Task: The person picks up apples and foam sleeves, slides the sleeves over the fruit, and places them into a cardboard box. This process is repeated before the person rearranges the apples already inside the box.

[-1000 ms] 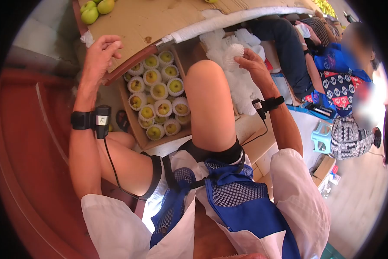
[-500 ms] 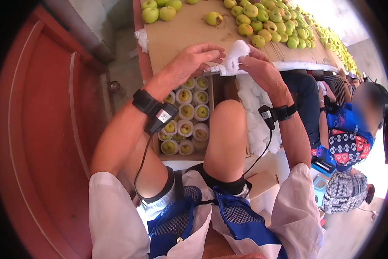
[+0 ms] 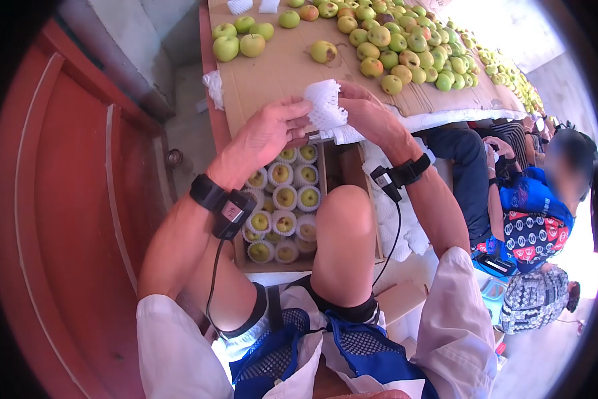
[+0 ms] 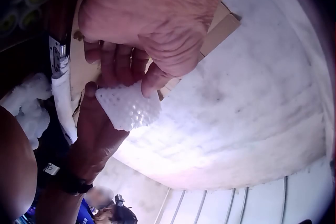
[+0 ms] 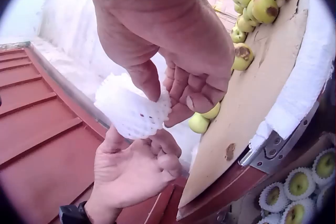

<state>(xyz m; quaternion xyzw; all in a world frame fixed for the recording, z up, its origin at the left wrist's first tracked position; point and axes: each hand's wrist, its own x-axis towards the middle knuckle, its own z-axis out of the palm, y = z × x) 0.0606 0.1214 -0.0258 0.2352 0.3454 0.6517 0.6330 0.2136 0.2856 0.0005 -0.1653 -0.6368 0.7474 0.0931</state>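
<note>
A white foam net sleeve (image 3: pixel 325 105) is held up between both hands, over the near edge of the cardboard-covered table (image 3: pixel 265 76). My left hand (image 3: pixel 267 130) pinches one edge between thumb and fingers, as the left wrist view shows on the sleeve (image 4: pixel 131 109). My right hand (image 3: pixel 372 116) grips the opposite side, its thumb pressed against the sleeve (image 5: pixel 128 109) in the right wrist view. No apple shows inside the sleeve. Below the hands, an open carton (image 3: pixel 272 266) contains several apples (image 3: pixel 285 197) in foam sleeves, stems up.
Loose green apples (image 3: pixel 252 45) lie at the table's far left, with a large pile (image 3: pixel 412 60) at the right. A single blemished apple (image 3: pixel 323 52) sits between. White foam sleeves (image 3: pixel 405 219) are heaped beside my right knee. Another person (image 3: pixel 535 193) sits at the right.
My right hand has brought the foam sleeve from the heap side to the middle. My left hand has come across to meet it, and the sleeve is now spread wider. The view has shifted toward the table.
</note>
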